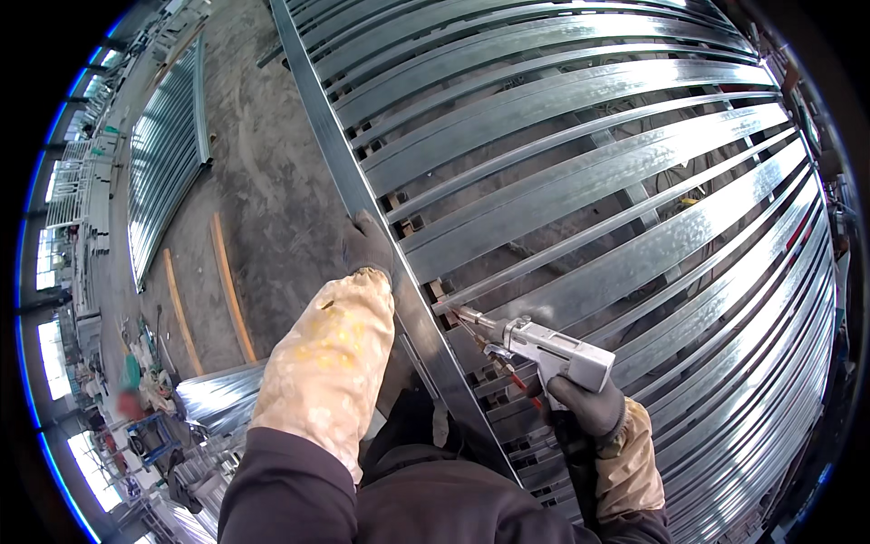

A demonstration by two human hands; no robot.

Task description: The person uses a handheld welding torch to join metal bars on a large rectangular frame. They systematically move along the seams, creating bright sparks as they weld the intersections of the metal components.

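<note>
Two gloved hands: right hand point(587, 405) gripping welding gun point(544, 349); left hand point(367, 245) flat on frame rail point(349, 172).

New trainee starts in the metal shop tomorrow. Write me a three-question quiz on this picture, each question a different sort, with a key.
1. True or false: the left hand rests on the long steel frame rail.
2. Multiple choice: what does the right hand hold? A) a hammer B) a silver pistol-shaped welding gun C) a tape measure
3. Fill in: the gun's nozzle tip points at the spot where a galvanized slat meets the ______.

Key
1. True: the gloved hand lies on the rail's edge.
2. B
3. frame rail
</note>
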